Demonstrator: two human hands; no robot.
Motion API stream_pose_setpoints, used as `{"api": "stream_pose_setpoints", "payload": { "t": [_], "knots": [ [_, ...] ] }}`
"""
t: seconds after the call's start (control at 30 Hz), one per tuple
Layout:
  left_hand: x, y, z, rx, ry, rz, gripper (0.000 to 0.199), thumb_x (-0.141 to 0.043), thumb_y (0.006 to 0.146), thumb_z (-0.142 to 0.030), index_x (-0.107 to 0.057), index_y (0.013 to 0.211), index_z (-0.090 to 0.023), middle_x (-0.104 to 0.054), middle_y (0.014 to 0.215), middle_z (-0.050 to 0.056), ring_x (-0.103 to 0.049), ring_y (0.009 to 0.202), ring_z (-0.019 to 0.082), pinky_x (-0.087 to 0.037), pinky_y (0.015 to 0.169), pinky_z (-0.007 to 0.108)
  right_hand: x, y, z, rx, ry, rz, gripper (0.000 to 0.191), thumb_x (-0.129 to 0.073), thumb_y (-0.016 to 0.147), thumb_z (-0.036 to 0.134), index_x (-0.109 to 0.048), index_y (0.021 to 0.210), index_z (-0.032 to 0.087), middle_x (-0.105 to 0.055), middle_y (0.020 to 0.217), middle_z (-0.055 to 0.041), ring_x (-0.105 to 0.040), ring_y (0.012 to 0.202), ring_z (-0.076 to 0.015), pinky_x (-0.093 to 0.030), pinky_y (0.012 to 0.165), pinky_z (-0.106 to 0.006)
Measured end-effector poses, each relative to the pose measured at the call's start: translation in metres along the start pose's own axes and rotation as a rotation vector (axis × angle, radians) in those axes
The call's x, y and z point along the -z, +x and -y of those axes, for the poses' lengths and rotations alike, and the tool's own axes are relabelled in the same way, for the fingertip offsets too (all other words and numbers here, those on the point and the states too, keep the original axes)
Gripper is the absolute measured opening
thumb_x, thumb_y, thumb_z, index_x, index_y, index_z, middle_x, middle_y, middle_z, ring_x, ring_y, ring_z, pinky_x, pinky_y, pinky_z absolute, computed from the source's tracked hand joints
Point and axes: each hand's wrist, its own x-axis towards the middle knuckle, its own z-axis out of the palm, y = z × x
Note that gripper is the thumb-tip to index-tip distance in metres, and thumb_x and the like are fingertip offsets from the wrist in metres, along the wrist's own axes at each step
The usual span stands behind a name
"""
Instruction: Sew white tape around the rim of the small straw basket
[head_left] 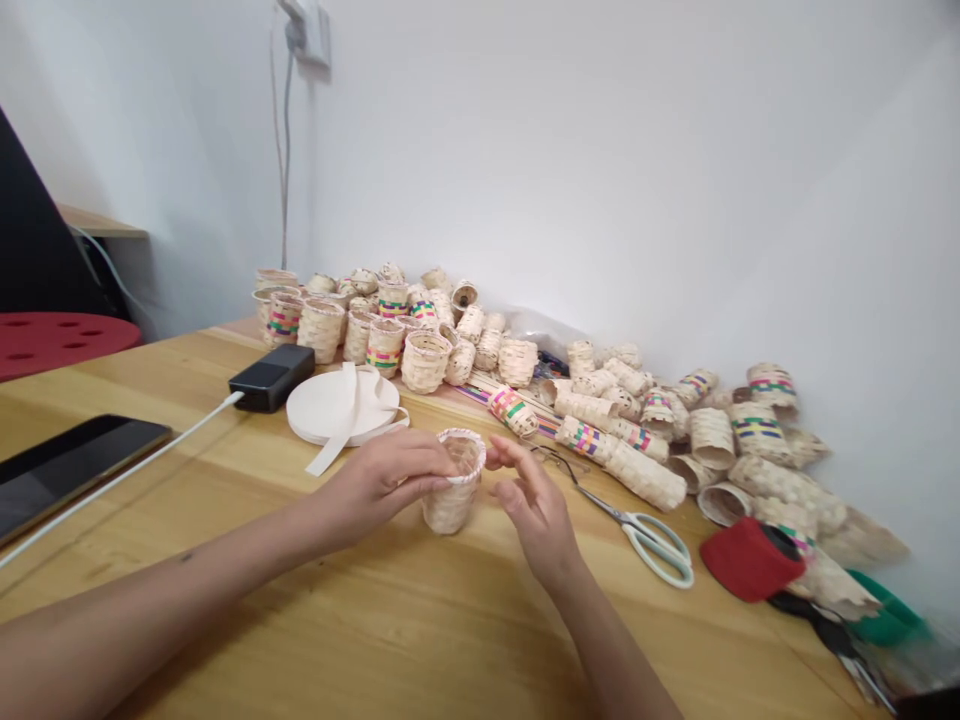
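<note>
A small woven basket (450, 508) with a pink-and-white wrapped rim stands nearly upright on the wooden table in front of me. My left hand (401, 468) grips its rim from the left, fingers over the edge and thumb outside. Just right of the basket is my right hand (534, 510), fingers apart and slightly curled, with nothing visible in it. Its fingertips come close to the rim; whether they touch it I cannot tell. Behind my left hand lies a roll of flat white ribbon (319, 405), its loose end folded over the top.
Scissors (652, 545) with pale handles lie to the right, beside a red spool (750, 560). Many woven baskets (426, 362) and tubes (645, 475) crowd the table along the wall. A black power bank (271, 378), white cable (135, 470) and phone (67, 470) are left.
</note>
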Motion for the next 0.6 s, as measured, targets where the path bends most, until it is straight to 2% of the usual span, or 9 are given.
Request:
{"api": "stream_pose_setpoints", "payload": {
  "t": [0.07, 0.17, 0.37, 0.47, 0.6],
  "knots": [
    [0.0, -0.001, 0.001, -0.039, 0.08, -0.015, 0.019, -0.047, 0.097, -0.025, -0.065, 0.096, -0.018, -0.066, 0.094, 0.004, -0.058, 0.085, 0.014, -0.038, 0.073, 0.025, 0.002, 0.001, 0.002, 0.04, -0.085, -0.03, 0.039, -0.049, 0.093, 0.039, -0.051, 0.129, 0.023, -0.061, 0.119, -0.0084, -0.056, 0.106, -0.0208, -0.052, 0.077, -0.032],
    [0.0, -0.002, 0.001, -0.114, 0.257, -0.003, 0.018, -0.046, 0.097, -0.019, -0.065, 0.096, -0.02, -0.066, 0.09, 0.003, -0.054, 0.078, 0.014, -0.033, 0.07, 0.028, 0.007, 0.003, 0.009, 0.154, -0.287, -0.078, 0.028, -0.047, 0.095, 0.031, -0.056, 0.121, 0.025, -0.061, 0.115, -0.0076, -0.056, 0.107, -0.021, -0.051, 0.08, -0.033],
    [0.001, 0.0, -0.004, -0.211, 0.483, 0.084, 0.025, -0.039, 0.099, -0.016, -0.063, 0.101, -0.023, -0.066, 0.091, 0.002, -0.049, 0.074, 0.014, -0.029, 0.07, 0.032, 0.012, 0.005, 0.026, 0.404, -0.656, 0.01, 0.028, -0.047, 0.095, 0.017, -0.059, 0.121, 0.023, -0.061, 0.098, -0.0071, -0.054, 0.092, -0.0201, -0.046, 0.079, -0.035],
    [-0.001, -0.001, -0.002, -0.233, 0.547, 0.121, 0.025, -0.038, 0.1, -0.017, -0.061, 0.105, -0.023, -0.065, 0.092, 0.002, -0.05, 0.077, 0.015, -0.029, 0.07, 0.032, 0.008, 0.004, 0.029, 0.414, -0.802, 0.046, 0.024, -0.052, 0.094, 0.02, -0.062, 0.116, 0.021, -0.061, 0.091, -0.0069, -0.052, 0.083, -0.0203, -0.044, 0.071, -0.033],
    [-0.011, -0.004, 0.0, -0.253, 0.621, 0.163, 0.022, -0.039, 0.1, -0.019, -0.06, 0.106, -0.02, -0.064, 0.089, 0.002, -0.048, 0.077, 0.017, -0.029, 0.069, 0.032, 0.002, 0.001, 0.026, 0.335, -0.861, 0.065, 0.01, -0.056, 0.092, 0.021, -0.066, 0.089, 0.02, -0.06, 0.083, -0.0048, -0.052, 0.081, -0.0199, -0.042, 0.07, -0.031]
  ]
}}
